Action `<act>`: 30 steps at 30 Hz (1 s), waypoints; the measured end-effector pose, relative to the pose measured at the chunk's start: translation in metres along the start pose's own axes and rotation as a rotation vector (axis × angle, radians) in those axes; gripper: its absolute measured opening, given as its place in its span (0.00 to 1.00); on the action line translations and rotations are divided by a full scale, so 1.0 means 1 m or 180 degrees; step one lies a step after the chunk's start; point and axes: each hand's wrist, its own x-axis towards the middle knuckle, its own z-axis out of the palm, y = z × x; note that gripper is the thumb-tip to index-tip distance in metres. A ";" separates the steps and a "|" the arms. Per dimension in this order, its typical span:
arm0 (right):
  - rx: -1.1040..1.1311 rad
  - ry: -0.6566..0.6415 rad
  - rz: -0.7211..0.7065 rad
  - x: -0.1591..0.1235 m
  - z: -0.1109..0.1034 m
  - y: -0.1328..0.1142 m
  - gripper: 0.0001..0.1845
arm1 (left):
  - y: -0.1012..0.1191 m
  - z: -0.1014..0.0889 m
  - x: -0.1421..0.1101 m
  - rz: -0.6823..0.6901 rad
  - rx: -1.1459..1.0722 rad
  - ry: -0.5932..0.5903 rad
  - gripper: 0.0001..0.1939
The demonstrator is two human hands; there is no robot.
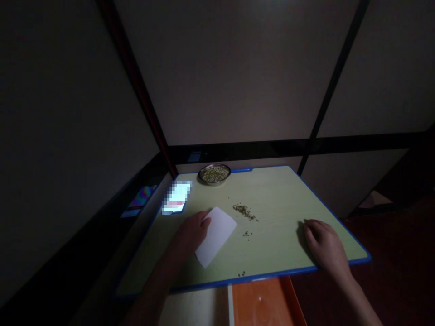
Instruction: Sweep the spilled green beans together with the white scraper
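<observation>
Nearby | lit screen (177, 197) | metal dish (215, 184) | seeds (244, 211) (between paper (217, 236) and right hand (325, 244))

Head-worn view, facing forward and down, above table (282, 199)

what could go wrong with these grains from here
A few stray grains lie close to the table's front edge, so a small nudge might send them over it. The loose main heap could scatter further if the white sheet in the left hand brushes it roughly. The shallow metal dish, near the back edge, might spill its contents if bumped.
</observation>
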 end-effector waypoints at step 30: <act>0.0032 0.0039 0.0002 0.001 -0.001 -0.004 0.15 | 0.027 0.017 0.013 0.0158 0.0472 0.0124 0.14</act>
